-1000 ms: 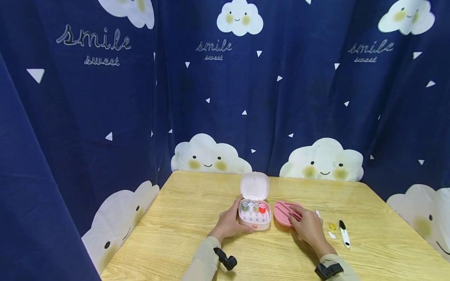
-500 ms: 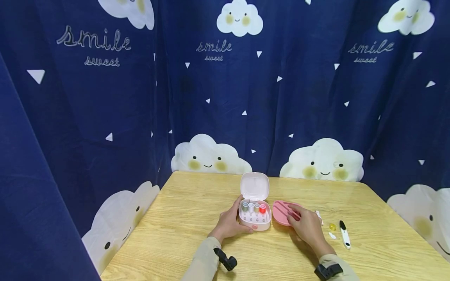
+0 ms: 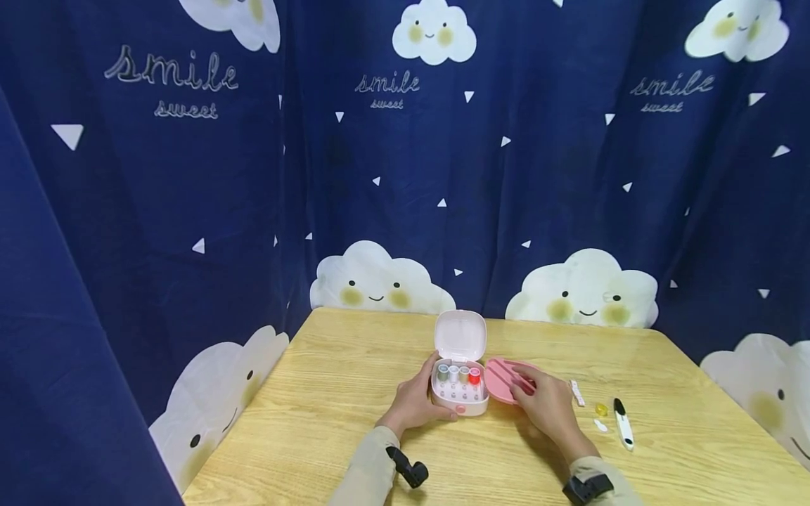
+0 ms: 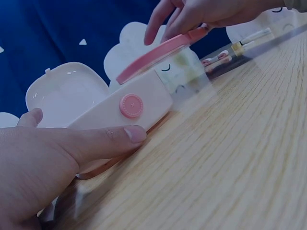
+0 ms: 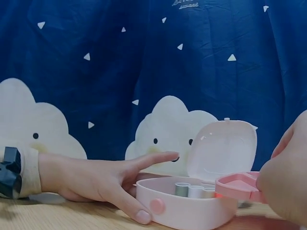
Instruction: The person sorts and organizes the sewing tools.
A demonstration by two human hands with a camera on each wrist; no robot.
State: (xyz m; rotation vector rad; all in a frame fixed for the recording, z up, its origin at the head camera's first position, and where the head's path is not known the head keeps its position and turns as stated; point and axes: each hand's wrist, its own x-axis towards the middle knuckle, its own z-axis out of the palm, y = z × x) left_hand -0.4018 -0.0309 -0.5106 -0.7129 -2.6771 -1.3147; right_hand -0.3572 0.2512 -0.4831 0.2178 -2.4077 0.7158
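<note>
My right hand [image 3: 549, 406] pinches the pink tray [image 3: 500, 383] up off the table at the box's right edge; I can't tell if they touch. The tray looks light, stiff and smooth, so its little inside walls seem good to hold. My left hand [image 3: 411, 402] grips the box [image 3: 477, 407] on its left, thumb in front. Inside the box, 4 spools [image 3: 453, 374] could get in the way. Its lid [image 3: 460, 336] stands up behind. Snips [image 3: 624, 426] lie well right of the box.
</note>
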